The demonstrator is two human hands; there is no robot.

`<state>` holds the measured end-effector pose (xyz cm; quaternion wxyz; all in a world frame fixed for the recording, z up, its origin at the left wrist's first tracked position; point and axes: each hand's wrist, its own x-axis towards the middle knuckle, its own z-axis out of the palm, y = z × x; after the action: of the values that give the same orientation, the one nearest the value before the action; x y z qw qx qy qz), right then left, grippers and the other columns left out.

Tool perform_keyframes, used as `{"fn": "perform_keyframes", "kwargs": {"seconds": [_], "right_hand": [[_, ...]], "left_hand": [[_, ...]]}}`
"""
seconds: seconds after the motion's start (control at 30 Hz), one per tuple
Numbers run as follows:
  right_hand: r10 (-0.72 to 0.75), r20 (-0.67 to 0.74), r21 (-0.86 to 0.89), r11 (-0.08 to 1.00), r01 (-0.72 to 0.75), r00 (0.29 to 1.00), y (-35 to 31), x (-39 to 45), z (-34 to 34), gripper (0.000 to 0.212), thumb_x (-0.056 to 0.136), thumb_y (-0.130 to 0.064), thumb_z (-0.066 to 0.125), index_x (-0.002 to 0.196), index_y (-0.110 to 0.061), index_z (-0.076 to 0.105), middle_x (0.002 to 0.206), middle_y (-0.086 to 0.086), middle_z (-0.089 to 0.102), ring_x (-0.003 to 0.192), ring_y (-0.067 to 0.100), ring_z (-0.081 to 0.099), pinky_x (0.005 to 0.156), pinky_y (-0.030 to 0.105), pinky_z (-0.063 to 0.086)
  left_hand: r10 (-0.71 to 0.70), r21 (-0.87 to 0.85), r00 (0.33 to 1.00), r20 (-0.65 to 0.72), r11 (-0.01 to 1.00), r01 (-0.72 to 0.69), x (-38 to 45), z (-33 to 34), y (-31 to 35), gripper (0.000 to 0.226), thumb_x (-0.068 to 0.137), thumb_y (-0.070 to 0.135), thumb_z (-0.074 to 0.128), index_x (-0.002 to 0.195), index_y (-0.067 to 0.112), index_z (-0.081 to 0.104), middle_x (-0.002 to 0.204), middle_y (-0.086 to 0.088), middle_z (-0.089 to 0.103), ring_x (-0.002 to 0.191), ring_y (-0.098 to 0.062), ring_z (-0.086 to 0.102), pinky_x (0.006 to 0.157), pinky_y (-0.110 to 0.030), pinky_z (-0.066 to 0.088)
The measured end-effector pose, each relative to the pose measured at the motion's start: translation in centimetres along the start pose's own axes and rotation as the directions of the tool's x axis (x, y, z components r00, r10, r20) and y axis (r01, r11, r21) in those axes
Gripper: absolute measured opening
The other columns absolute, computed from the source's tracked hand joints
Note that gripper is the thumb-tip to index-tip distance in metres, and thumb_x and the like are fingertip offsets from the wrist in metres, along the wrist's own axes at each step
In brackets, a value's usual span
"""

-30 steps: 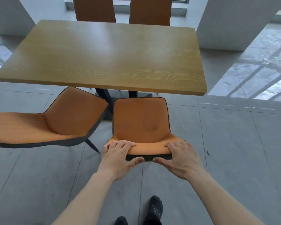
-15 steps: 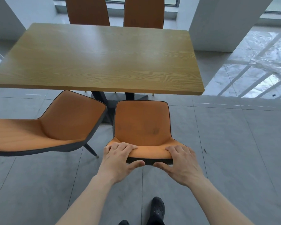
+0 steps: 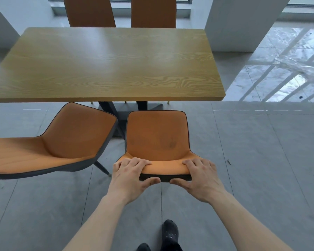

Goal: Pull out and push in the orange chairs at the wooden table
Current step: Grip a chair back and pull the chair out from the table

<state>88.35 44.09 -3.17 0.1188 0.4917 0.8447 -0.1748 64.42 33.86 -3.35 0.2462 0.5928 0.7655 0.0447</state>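
An orange chair (image 3: 157, 136) with dark trim stands in front of me, its seat facing the wooden table (image 3: 105, 66) and fully outside the table's near edge. My left hand (image 3: 130, 175) grips the left part of its backrest top, fingers over the front and thumb behind. My right hand (image 3: 200, 176) grips the right part the same way. A second orange chair (image 3: 62, 142) stands pulled out at the left, turned sideways. Two more orange chairs (image 3: 89, 12) (image 3: 153, 12) stand against the table's far side.
The table rests on a dark central pedestal (image 3: 121, 109). White pillars (image 3: 243, 20) rise at the back right and back left. Grey floor tiles surround the chairs, glossy at the right. My dark shoes (image 3: 169, 234) show at the bottom.
The chair I hold sits a little further from the table edge than a second ago, and the view has shifted back. Both hands keep their grip.
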Motion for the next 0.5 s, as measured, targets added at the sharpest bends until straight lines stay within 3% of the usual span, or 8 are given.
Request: {"fn": "perform_keyframes", "kwargs": {"seconds": [0.13, 0.37, 0.5], "right_hand": [[-0.014, 0.004, -0.008, 1.000, 0.014, 1.000, 0.4, 0.7, -0.5, 0.123, 0.056, -0.109, 0.000, 0.139, -0.033, 0.050, 0.137, -0.005, 0.057, 0.129, 0.024, 0.045, 0.116, 0.045, 0.030], [-0.007, 0.023, -0.002, 1.000, 0.007, 1.000, 1.0, 0.2, -1.0, 0.125, 0.054, -0.108, 0.000, 0.143, -0.034, 0.046, 0.140, -0.006, 0.053, 0.133, 0.024, 0.039, 0.118, 0.044, 0.027], [0.006, 0.034, 0.006, 1.000, -0.007, 0.999, 0.7, -0.2, -1.5, 0.119, 0.060, -0.107, 0.010, 0.150, -0.036, 0.041, 0.148, -0.007, 0.050, 0.140, 0.023, 0.037, 0.124, 0.046, 0.021]], "left_hand": [[0.018, 0.016, 1.000, -0.008, 1.000, -0.018, 0.5, -0.1, 0.0, 0.089, 0.072, 0.101, 0.016, 0.137, 0.048, 0.045, 0.133, 0.025, 0.050, 0.126, -0.010, 0.036, 0.107, -0.037, 0.019], [-0.023, 0.014, 0.999, 0.045, 1.000, 0.022, 0.3, 0.0, 1.0, 0.079, 0.077, 0.096, 0.028, 0.139, 0.048, 0.042, 0.137, 0.023, 0.048, 0.131, -0.011, 0.034, 0.114, -0.041, 0.018], [-0.027, -0.010, 0.997, 0.078, 1.000, 0.028, 0.1, -0.9, 1.3, 0.083, 0.078, 0.094, 0.030, 0.146, 0.047, 0.036, 0.148, 0.021, 0.043, 0.139, -0.012, 0.028, 0.120, -0.041, 0.012]]}}
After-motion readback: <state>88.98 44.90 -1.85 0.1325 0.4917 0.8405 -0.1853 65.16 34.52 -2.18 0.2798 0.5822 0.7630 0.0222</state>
